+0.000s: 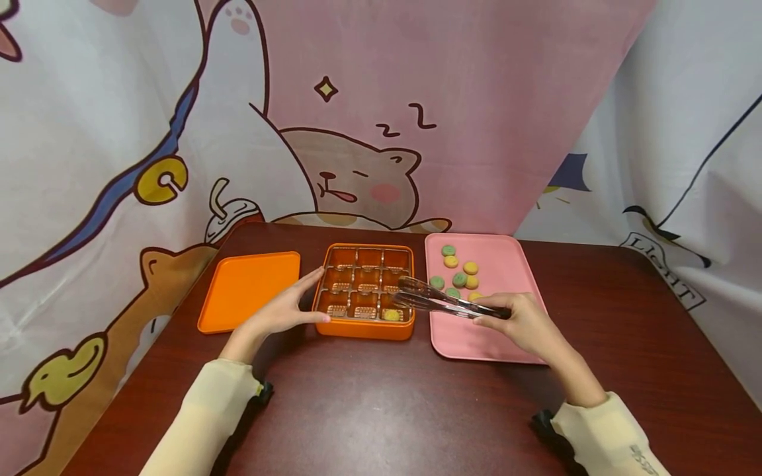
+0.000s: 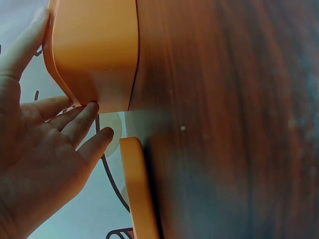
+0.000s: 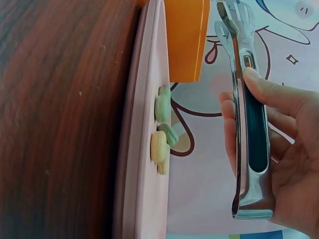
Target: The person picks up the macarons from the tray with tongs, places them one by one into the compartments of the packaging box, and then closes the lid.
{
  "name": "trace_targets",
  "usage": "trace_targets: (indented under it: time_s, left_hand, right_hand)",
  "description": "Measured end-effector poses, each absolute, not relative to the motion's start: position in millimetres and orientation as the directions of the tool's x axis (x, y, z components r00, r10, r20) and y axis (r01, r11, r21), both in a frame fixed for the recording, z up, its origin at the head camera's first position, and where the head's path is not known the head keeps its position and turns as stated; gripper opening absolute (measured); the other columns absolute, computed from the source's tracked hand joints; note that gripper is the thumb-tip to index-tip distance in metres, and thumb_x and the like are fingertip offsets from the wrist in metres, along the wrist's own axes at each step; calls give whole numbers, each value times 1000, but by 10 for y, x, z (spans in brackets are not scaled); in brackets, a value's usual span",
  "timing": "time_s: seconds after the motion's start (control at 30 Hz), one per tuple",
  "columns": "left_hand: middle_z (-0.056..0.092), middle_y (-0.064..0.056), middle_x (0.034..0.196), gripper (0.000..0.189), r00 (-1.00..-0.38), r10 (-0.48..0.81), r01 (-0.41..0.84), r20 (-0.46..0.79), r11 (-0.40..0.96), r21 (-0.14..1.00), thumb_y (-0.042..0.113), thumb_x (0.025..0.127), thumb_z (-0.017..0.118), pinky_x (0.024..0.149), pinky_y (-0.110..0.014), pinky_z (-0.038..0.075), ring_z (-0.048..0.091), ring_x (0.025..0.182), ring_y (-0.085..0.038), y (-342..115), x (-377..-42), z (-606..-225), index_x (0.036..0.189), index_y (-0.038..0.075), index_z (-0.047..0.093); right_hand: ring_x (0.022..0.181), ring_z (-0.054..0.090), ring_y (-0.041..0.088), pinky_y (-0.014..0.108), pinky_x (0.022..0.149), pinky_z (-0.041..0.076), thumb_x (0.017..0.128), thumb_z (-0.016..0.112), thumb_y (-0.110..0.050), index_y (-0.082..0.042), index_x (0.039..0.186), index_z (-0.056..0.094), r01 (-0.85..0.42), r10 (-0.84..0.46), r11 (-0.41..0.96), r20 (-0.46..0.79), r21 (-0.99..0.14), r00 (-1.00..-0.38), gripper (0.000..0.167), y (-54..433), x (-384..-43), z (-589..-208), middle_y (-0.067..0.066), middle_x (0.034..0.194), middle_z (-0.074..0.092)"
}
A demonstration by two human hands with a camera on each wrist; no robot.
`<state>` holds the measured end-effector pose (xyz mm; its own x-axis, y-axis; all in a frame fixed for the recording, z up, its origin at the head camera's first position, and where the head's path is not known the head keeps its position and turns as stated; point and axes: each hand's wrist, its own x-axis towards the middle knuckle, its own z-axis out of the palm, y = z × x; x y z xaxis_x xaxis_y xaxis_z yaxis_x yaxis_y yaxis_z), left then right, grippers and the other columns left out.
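Note:
An orange box (image 1: 364, 329) with a clear divided insert stands mid-table, and a yellow macaron (image 1: 391, 315) lies in its front right compartment. My left hand (image 1: 284, 311) rests against the box's left side, thumb and fingers spread along it; the left wrist view shows fingertips at its wall (image 2: 99, 47). My right hand (image 1: 526, 324) grips metal tongs (image 3: 254, 129) by the handle, thumb on the dark inlay. In the head view the tongs' tips overlap the box's right side, above the macaron. Nothing shows between the tips.
To the right, a pink tray (image 1: 488, 347) carries several green macarons (image 1: 437, 282) and yellow macarons (image 1: 471, 268). An orange lid (image 1: 247, 291) lies left of the box. A cartoon-print curtain (image 1: 476, 99) hangs behind the dark wooden table (image 1: 369, 403).

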<state>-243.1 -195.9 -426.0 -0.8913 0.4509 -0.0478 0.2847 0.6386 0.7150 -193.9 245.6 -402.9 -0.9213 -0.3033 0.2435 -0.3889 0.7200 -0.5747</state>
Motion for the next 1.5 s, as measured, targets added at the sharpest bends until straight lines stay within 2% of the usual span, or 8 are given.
trace_targets:
  time_s: [0.23,0.5,0.93,1.2,1.5]
  left_hand:
    - [12,-15,168,102,-887,460,293,-43,632,717,36,85,79,118,-67,19,16,153,-41,-1966,-2438,-4273,161,11,16]
    - [12,-16,168,102,-885,463,296,-41,630,718,36,85,79,118,-67,19,17,153,-42,-1967,-2438,-4268,161,11,16]
    - [11,-16,168,102,-889,455,281,-52,630,724,36,85,79,118,-68,18,15,153,-42,-1970,-2427,-4259,161,12,16]
    - [11,-15,168,103,-890,452,276,-57,635,722,40,84,79,118,-68,18,16,153,-42,-1967,-2424,-4265,161,13,16]
    - [11,-14,169,103,-891,451,274,-58,633,724,40,84,79,117,-68,18,16,153,-42,-1970,-2428,-4264,161,14,16]
  right_hand:
    - [82,64,9,21,67,51,79,84,-14,-9,106,79,-391,-289,731,266,-559,-920,27,2549,-1926,-3994,9,99,78]
    - [72,57,1,19,61,48,78,84,-11,-6,107,78,-392,-272,737,288,-551,-918,30,2672,-1929,-4003,11,98,77]
    - [69,52,1,16,60,44,77,86,-14,-3,108,77,-337,-215,753,273,-566,-938,34,2897,-1909,-4001,15,96,77]
    - [69,51,-3,14,58,42,77,84,-9,-1,107,77,-329,-201,756,278,-566,-939,32,3030,-1915,-4076,17,95,76]
    - [66,49,-3,16,57,41,77,85,-11,-2,106,77,-319,-194,767,272,-557,-943,32,3131,-1936,-4166,14,90,76]
